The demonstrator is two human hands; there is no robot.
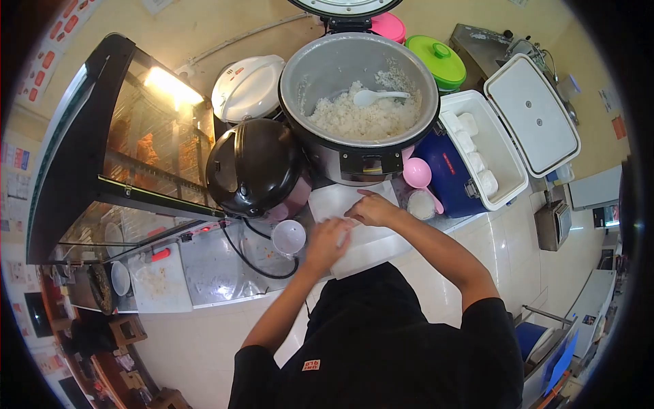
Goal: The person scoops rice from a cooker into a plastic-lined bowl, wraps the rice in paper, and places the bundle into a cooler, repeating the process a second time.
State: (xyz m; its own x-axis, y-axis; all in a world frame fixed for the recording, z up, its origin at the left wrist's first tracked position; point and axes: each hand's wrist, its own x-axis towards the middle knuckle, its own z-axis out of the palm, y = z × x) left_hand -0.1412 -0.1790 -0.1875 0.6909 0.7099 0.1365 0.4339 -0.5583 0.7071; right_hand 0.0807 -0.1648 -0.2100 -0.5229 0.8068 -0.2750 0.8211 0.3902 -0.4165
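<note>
White paper sheets (371,251) lie on the metal counter just in front of my body. My left hand (327,245) is on their left side, fingers curled, with a bit of white showing between them. My right hand (373,208) bends over the upper part of the paper, its fingers pressed together on it. The two hands almost meet. Beyond them stands a large rice cooker (371,163), its lid up, with cooked white rice (368,117) and a white rice paddle (371,97) inside.
Left are a dark lidded pot (255,167), a small white bowl (289,236), a lit glass display case (157,129) and a cutting board (163,283). Right are a pink ladle (417,173), a cup of white contents (421,204) and an open blue cooler (449,170) holding white packages.
</note>
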